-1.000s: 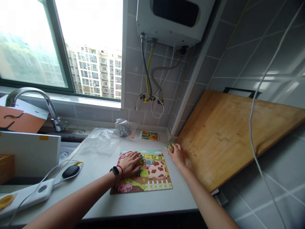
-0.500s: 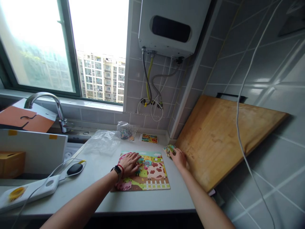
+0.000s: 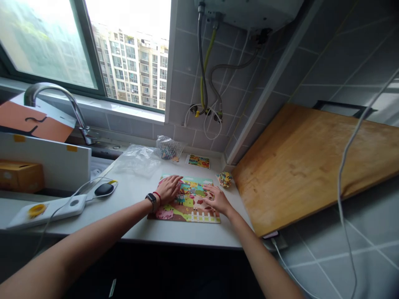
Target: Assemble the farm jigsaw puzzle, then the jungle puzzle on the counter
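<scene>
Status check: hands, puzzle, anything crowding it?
Left hand flat on the puzzle, right hand flat on its right half, both empty. Small pile of pieces beside the far right corner, apart. Cutting board leans to the right.

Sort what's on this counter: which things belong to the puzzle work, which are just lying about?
In hand: colourful farm jigsaw board, under left hand and right hand; small pile of loose pieces.
Lying about: black mouse, white power strip, wooden cutting board, steel tap.
</scene>
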Available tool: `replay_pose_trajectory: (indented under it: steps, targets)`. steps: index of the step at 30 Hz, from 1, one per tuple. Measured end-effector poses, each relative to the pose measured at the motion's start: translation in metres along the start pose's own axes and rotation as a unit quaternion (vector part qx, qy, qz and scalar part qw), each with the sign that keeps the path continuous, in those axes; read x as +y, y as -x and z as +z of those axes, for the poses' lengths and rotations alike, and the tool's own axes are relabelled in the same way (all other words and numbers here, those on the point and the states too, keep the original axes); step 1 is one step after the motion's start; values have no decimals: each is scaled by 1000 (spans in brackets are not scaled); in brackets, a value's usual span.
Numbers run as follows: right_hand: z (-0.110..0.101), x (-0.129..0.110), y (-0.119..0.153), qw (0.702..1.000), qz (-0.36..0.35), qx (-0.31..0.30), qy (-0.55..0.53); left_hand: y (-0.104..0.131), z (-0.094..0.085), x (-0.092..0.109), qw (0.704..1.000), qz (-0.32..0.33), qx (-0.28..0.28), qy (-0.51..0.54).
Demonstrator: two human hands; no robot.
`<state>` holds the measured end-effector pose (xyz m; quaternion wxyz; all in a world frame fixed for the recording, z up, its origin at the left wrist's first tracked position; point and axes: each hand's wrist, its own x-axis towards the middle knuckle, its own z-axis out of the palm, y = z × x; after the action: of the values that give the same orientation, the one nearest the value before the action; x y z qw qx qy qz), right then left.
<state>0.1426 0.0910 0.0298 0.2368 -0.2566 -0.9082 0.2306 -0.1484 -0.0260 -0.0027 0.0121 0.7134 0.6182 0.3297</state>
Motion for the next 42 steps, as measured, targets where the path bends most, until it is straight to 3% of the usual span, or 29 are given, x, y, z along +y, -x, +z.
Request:
replay_pose_trajectory:
  steps: [5,10,14,20,24,29,38,42]
  targets:
    - [26,-25,-11,996,-37,-72,-41,4,-10,-3,995,-48,60,56]
    - [44,-40,-30,988,-84,-114,-59,11,-28,-24,985,-107,106,87]
    - [52,-33,-55,993,-70,-73,-53,13,-41,-42,988,-99,69,97]
    - [64,-16,-77,996,-55,-48,-45,-7,-49,-51,997,26,-46,52]
    - [62,-13,-72,995,-49,-66,-55,-13,-47,-63,994,52,-93,36]
    - [59,-16,-67,995,-31,-70,-72,3,-37,-72,990,52,-122,57]
    - [62,-16,-64,996,-21,-58,-69,8,-23,-65,992,42,-81,91]
    - [58,-17,-63,998,-21,-8,-57,8,-20,-67,993,44,-55,95]
